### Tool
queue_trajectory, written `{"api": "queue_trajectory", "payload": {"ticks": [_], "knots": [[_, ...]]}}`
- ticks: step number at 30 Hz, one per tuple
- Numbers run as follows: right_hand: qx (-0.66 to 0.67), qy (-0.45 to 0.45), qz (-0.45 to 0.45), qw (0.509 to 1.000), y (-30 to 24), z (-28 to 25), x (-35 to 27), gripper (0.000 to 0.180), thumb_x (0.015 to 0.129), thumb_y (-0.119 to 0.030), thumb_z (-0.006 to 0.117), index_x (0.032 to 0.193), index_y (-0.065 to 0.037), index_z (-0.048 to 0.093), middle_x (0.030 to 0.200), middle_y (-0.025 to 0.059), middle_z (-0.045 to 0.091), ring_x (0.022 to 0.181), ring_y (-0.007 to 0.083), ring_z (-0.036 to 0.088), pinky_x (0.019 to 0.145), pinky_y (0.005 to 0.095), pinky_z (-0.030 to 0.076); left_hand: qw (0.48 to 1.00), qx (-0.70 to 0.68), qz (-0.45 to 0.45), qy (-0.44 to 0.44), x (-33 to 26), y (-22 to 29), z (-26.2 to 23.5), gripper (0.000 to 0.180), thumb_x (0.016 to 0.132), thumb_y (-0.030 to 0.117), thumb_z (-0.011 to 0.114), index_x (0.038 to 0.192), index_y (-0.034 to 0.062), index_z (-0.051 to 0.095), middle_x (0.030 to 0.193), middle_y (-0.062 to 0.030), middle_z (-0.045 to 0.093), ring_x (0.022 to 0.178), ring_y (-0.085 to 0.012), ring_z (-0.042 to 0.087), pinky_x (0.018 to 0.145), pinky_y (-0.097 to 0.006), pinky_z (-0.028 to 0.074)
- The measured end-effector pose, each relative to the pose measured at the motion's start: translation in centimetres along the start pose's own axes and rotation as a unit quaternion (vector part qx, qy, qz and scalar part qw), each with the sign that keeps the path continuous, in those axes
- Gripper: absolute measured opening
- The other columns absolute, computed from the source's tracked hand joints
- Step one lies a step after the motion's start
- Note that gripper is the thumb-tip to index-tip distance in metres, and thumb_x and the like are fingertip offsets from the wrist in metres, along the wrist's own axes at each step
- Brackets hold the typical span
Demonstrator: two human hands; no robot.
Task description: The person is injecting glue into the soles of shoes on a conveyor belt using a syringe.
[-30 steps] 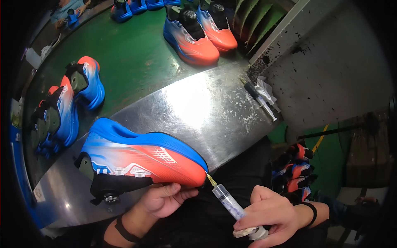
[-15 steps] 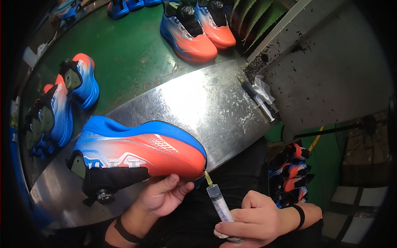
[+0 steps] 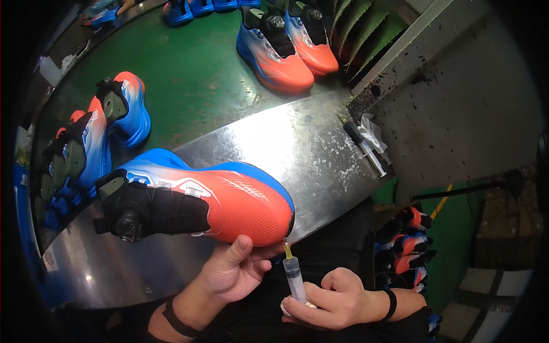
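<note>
Over the desk's near edge [image 3: 326,211], half-curled left fingers [image 3: 239,251] support the shoe [image 3: 246,208]; closed right fingers [image 3: 320,298] grip the syringe [image 3: 294,279], best guided steadily along the sole [image 3: 269,180].

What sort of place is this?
Probably a shoe workshop or factory: orange-and-blue shoes stand on a green tabletop, and the right hand holds a syringe close to another shoe.

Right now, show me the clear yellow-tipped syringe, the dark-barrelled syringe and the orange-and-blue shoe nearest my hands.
Clear yellow-tipped syringe [image 3: 294,278], head view: barrel.
Dark-barrelled syringe [image 3: 355,135], head view: dark barrel.
Orange-and-blue shoe [image 3: 224,200], head view: orange upper.
</note>
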State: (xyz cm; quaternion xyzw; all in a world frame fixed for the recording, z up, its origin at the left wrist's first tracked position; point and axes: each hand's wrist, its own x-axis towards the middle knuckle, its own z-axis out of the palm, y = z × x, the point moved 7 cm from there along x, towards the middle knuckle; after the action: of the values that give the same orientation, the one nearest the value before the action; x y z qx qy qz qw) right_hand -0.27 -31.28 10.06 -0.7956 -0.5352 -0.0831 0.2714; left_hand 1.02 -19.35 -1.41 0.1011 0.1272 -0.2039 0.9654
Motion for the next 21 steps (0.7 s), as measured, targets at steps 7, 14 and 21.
{"api": "queue_trajectory", "payload": {"ticks": [7,14,21], "knots": [[-0.006,0.013,-0.037,0.999,-0.7,-0.4,-1.4,0.029,0.066,-0.026,0.077,0.092,-0.018,0.066,0.073,-0.0085,0.062,0.049,0.0080,0.031,0.046,0.0227,0.024,0.999,0.034,0.004,0.011,-0.4,-0.3,-0.9,0.046,0.087,0.029,0.062,0.126,0.0083,0.049,0.120,-0.0124,0.058,0.111,-0.0267,0.057,0.073,-0.025,0.055],[0.010,0.043,0.047,0.998,6.6,0.2,1.3,0.054,0.060,-0.034,0.082,0.102,-0.010,0.059,0.085,0.0040,0.063,0.067,0.0226,0.046,0.065,0.0348,0.034,0.992,0.079,0.033,0.095,-11.5,1.2,-2.1,0.071,0.077,0.016,0.070,0.137,0.0075,0.035,0.131,-0.0080,0.049,0.125,-0.0263,0.044,0.104,-0.058,0.030],[0.043,0.054,0.100,0.993,12.4,3.0,2.3,0.054,0.064,-0.032,0.078,0.109,-0.010,0.056,0.079,0.0018,0.057,0.071,0.0215,0.043,0.074,0.0341,0.031,0.945,0.270,0.085,0.163,-12.8,7.9,-1.3,0.072,0.064,0.003,0.073,0.128,-0.0023,0.039,0.120,-0.0153,0.055,0.110,-0.0232,0.056,0.096,-0.036,0.045]]}}
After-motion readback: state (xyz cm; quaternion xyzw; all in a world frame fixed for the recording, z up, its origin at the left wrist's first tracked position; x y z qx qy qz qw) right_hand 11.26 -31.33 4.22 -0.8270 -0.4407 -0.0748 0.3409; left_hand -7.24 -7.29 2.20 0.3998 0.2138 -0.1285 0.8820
